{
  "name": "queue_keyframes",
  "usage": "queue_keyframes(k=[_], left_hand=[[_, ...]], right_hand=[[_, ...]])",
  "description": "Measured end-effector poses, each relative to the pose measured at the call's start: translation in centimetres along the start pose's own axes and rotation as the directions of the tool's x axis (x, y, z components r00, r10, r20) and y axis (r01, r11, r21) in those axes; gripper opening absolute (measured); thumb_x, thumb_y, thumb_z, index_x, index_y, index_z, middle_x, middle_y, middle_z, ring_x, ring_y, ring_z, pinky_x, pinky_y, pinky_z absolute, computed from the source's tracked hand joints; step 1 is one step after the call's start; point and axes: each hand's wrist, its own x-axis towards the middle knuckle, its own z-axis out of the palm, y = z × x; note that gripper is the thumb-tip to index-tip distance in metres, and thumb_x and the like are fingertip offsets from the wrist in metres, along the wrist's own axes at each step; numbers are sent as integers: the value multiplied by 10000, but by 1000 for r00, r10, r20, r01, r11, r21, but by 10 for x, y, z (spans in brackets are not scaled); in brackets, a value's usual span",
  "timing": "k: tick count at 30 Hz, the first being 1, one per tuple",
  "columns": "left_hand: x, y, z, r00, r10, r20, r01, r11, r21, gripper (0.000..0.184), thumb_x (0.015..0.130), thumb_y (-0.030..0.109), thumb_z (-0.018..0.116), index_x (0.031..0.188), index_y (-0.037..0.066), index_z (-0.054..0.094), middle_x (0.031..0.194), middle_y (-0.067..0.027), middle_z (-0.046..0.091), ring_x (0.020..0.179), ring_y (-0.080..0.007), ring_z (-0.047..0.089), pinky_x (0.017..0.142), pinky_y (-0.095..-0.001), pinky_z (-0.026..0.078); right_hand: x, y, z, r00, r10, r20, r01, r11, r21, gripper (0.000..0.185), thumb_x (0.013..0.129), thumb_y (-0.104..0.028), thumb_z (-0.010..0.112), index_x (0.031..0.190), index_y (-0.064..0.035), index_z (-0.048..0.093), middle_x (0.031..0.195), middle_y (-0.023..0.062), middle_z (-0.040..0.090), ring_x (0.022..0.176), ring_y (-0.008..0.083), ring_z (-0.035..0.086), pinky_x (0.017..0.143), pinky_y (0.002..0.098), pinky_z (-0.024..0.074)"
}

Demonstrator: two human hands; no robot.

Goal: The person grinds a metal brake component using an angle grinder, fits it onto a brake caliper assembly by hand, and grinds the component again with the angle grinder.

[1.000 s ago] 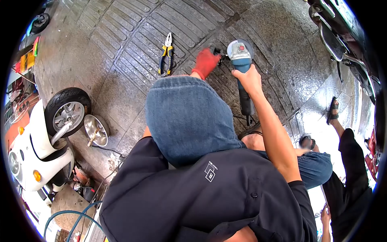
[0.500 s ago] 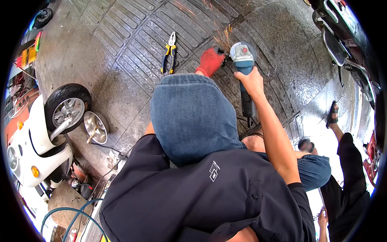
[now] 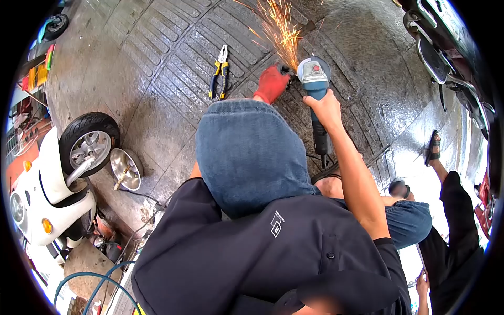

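Observation:
My right hand (image 3: 326,109) is wrapped round the body of a blue and grey angle grinder (image 3: 315,86), its head pointing away from me. In a red glove, my left hand (image 3: 272,85) is closed on a small dark piece (image 3: 291,74) right beside the grinder's disc. What exactly the piece is I cannot make out. Bright orange sparks (image 3: 284,34) spray up and to the left from the disc. On the floor to the left of my gloved hand lies a pair of combination pliers (image 3: 219,76) with yellow and dark blue handles.
To the left are a white scooter (image 3: 68,210) with its wheel (image 3: 89,147) and a metal bowl (image 3: 126,169). Wet ridged tiles (image 3: 173,63) form the floor. Another person's sandalled foot (image 3: 434,149) is at the right, near a parked motorbike (image 3: 451,73).
The spray of sparks has grown much larger and brighter. Both hands, with the grinder and the dark piece, have shifted very slightly left in view.

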Motion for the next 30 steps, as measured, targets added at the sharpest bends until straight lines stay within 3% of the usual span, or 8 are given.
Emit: queue_keyframes(k=[5, 8, 20, 30], left_hand=[[-1, -2, -1, 1000, 21, -22, -21, 1000, 8, 438, 749, 317, 680, 999, -38, 622, 957, -254, 642, 944, -401, 601, 818, -449, 470], [4, -11, 3, 997, 24, 70, -19, 997, -78, 463, 749, 316, 679, 1023, -51, 608, 952, -258, 642, 942, -408, 598, 808, -448, 472], [11, -31, 13, 997, 60, 50, -55, 994, -91, 480, 762, 302, 667, 1047, -75, 589, 980, -290, 622, 967, -422, 589, 841, -443, 463], [1, -2, -3, 998, -49, 45, 49, 999, -12, 453, 749, 328, 680, 964, -67, 626, 976, -282, 629, 954, -413, 599, 837, -446, 465]], right_hand=[[-2, 0, -3, 1000, 13, -3, -13, 1000, -4, 674, 625, -432, 711, 1042, 72, 544, 930, 247, 648, 909, 355, 642, 811, 400, 481], [-3, 0, -5, 1000, -6, -2, 6, 1000, 17, 680, 621, -437, 710, 1036, 75, 543, 931, 251, 647, 906, 361, 641, 811, 403, 482], [-1, -7, -4, 999, 5, 44, -3, 999, -44, 689, 619, -427, 686, 1073, 63, 517, 982, 272, 640, 938, 389, 631, 842, 429, 486], [-3, -8, -4, 1000, -7, 14, 8, 997, -73, 686, 620, -440, 703, 1048, 67, 530, 944, 252, 647, 911, 364, 643, 812, 408, 486]])
